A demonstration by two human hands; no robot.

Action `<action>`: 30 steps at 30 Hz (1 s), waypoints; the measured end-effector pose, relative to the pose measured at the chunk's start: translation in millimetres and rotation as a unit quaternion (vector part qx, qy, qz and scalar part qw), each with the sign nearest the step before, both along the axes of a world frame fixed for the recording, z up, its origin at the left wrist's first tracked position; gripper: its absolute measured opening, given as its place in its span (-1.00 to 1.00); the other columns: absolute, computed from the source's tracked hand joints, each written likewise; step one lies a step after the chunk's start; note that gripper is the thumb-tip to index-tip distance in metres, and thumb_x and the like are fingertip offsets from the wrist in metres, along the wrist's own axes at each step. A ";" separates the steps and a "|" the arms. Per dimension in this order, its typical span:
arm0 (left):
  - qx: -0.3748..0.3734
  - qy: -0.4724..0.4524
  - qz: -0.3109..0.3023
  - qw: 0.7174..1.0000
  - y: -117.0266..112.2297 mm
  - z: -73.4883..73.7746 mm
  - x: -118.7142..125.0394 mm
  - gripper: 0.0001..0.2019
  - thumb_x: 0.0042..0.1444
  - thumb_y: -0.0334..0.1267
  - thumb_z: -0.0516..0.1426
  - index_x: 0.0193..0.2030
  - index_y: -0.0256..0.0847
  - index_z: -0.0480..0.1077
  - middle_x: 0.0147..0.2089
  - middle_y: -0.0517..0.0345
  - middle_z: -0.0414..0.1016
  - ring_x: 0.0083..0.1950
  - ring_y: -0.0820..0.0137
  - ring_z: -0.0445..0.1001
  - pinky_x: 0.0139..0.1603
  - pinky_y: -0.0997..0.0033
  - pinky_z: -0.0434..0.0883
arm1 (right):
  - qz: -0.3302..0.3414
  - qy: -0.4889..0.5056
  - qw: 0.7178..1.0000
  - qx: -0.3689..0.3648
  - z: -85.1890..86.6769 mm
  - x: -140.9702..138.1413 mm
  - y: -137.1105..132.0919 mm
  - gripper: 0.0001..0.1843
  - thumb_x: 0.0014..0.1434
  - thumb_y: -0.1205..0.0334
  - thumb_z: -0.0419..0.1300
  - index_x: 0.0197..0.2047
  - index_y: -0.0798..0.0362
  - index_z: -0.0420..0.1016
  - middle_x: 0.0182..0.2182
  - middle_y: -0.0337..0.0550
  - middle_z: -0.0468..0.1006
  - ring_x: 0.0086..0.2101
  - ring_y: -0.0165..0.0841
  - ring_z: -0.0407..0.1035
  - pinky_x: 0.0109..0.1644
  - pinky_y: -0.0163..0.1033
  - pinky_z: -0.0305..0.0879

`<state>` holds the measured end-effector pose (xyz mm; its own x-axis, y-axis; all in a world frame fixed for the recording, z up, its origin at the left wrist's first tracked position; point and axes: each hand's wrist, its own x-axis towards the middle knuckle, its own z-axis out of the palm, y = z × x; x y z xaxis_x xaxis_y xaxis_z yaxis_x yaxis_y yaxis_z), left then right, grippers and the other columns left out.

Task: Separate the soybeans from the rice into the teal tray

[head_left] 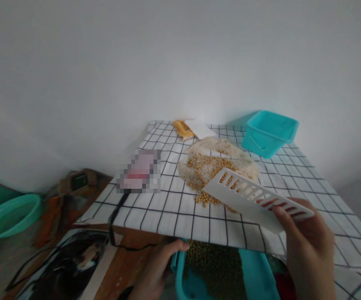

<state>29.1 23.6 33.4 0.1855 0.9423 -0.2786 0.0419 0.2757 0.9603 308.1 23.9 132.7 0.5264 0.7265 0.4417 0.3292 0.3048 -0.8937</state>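
Below the table's front edge, my left hand grips the rim of a turquoise bin that holds many small dark and yellowish beans. My right hand is closed on the end of a flat white slotted plastic board, held tilted above the tabletop. Beyond the board's far end lies a spread of yellow beans mixed with pale grains on a white cloth with a black grid. The board covers part of this pile.
A second turquoise bin stands at the back right. A yellow packet and a white sheet lie at the back. A blurred-out phone-like object with a black cable is on the left. A green basin sits lower left.
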 end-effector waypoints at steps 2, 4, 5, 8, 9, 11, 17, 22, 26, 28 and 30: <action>0.005 0.001 -0.003 1.000 -0.2 0.2 -5.2 -0.86 0.04 -0.15 0.22 -0.37 -0.04 0.63 -0.40 0.11 0.60 -0.39 0.25 0.47 -0.34 0.31 0.47 | 0.010 -0.024 0.999 -0.020 -1.4 -4.9 3.5 -0.85 0.16 0.13 0.35 -0.25 0.01 0.59 -0.39 -0.16 0.64 -0.40 -0.30 0.52 -0.37 -0.27 0.42; 0.011 -0.001 -0.009 1.000 -1.8 -0.1 -12.5 -0.87 0.03 -0.19 0.24 -0.34 -0.03 0.65 -0.38 0.11 0.62 -0.35 0.24 0.49 -0.29 0.31 0.47 | 0.018 -0.053 0.998 -0.032 -2.2 -8.0 5.9 -0.85 0.16 0.12 0.34 -0.25 0.00 0.59 -0.40 -0.19 0.64 -0.40 -0.30 0.52 -0.37 -0.29 0.40; 0.016 -0.003 -0.012 1.000 -3.1 -0.8 -16.4 -0.85 -0.02 -0.23 0.27 -0.28 0.00 0.67 -0.31 0.12 0.65 -0.28 0.22 0.52 -0.21 0.31 0.48 | 0.023 -0.065 0.997 -0.031 -2.3 -8.7 6.9 -0.86 0.17 0.12 0.34 -0.25 -0.01 0.60 -0.41 -0.20 0.64 -0.41 -0.31 0.51 -0.38 -0.30 0.40; 0.027 -0.011 -0.018 0.999 -6.6 -5.8 -25.1 -0.70 -0.10 -0.31 0.32 -0.18 0.07 0.68 -0.12 0.13 0.68 -0.10 0.20 0.53 -0.06 0.32 0.45 | 0.039 -0.085 0.995 -0.023 -1.5 -8.3 9.5 -0.88 0.18 0.12 0.33 -0.27 -0.03 0.60 -0.41 -0.22 0.64 -0.43 -0.34 0.51 -0.40 -0.32 0.38; 0.023 -0.014 -0.018 0.999 -7.3 -8.0 -26.5 -0.74 -0.06 -0.29 0.31 -0.19 0.05 0.68 -0.13 0.13 0.67 -0.13 0.22 0.53 -0.09 0.33 0.46 | 0.042 -0.087 0.995 -0.025 -0.9 -7.9 10.1 -0.88 0.18 0.12 0.33 -0.27 -0.03 0.60 -0.41 -0.22 0.64 -0.43 -0.34 0.50 -0.39 -0.33 0.38; 0.005 -0.022 -0.015 1.000 -7.7 -12.1 -27.1 -0.82 0.07 -0.22 0.25 -0.21 0.01 0.67 -0.19 0.11 0.65 -0.21 0.25 0.52 -0.18 0.33 0.48 | 0.043 -0.080 0.995 -0.036 0.6 -7.6 10.2 -0.88 0.18 0.12 0.33 -0.28 -0.02 0.60 -0.41 -0.22 0.63 -0.41 -0.33 0.50 -0.37 -0.32 0.39; 0.026 -0.033 -0.024 0.999 -6.2 -15.7 -25.9 -0.80 0.11 -0.25 0.22 -0.16 0.05 0.66 -0.22 0.12 0.65 -0.23 0.25 0.52 -0.18 0.31 0.49 | 0.071 -0.056 0.995 -0.037 4.7 -10.6 5.4 -0.89 0.18 0.14 0.33 -0.27 -0.02 0.60 -0.39 -0.21 0.62 -0.41 -0.35 0.48 -0.38 -0.32 0.37; 0.093 -0.022 -0.031 0.995 -6.6 -18.9 -28.9 -0.72 0.00 -0.34 0.29 -0.14 0.06 0.64 -0.15 0.16 0.65 -0.15 0.25 0.54 -0.15 0.37 0.48 | 0.081 -0.068 0.994 -0.008 2.2 -8.5 6.5 -0.95 0.21 0.20 0.32 -0.23 -0.05 0.59 -0.36 -0.23 0.63 -0.36 -0.36 0.50 -0.33 -0.33 0.41; 0.137 -0.015 -0.055 0.989 -6.7 -21.5 -32.3 -0.61 0.05 -0.39 0.26 -0.02 0.16 0.61 -0.10 0.22 0.65 -0.14 0.31 0.55 -0.09 0.40 0.47 | 0.086 -0.108 0.990 -0.030 -1.2 -8.4 11.4 -0.96 0.24 0.20 0.30 -0.21 -0.08 0.57 -0.35 -0.29 0.63 -0.36 -0.41 0.50 -0.30 -0.39 0.41; 0.147 -0.011 -0.064 0.987 -6.4 -23.2 -33.2 -0.62 0.09 -0.36 0.24 0.02 0.16 0.59 -0.11 0.22 0.65 -0.18 0.31 0.56 -0.12 0.38 0.49 | 0.106 -0.124 0.986 -0.027 -1.4 -9.7 12.4 -0.97 0.26 0.21 0.28 -0.21 -0.10 0.56 -0.36 -0.32 0.63 -0.37 -0.45 0.49 -0.31 -0.43 0.39; 0.153 -0.002 -0.064 0.986 -6.4 -26.5 -34.3 -0.62 0.06 -0.33 0.27 0.03 0.10 0.58 -0.10 0.18 0.65 -0.15 0.27 0.55 -0.10 0.34 0.50 | 0.124 -0.129 0.984 -0.022 -0.9 -10.1 12.1 -0.96 0.28 0.23 0.26 -0.20 -0.11 0.56 -0.38 -0.35 0.62 -0.37 -0.47 0.49 -0.31 -0.46 0.38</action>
<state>-5.2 17.2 6.9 0.3093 0.9508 0.0168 0.0528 -0.0348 0.9980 298.0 36.0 131.8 0.2044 0.8399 0.5028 0.4668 0.3678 -0.8042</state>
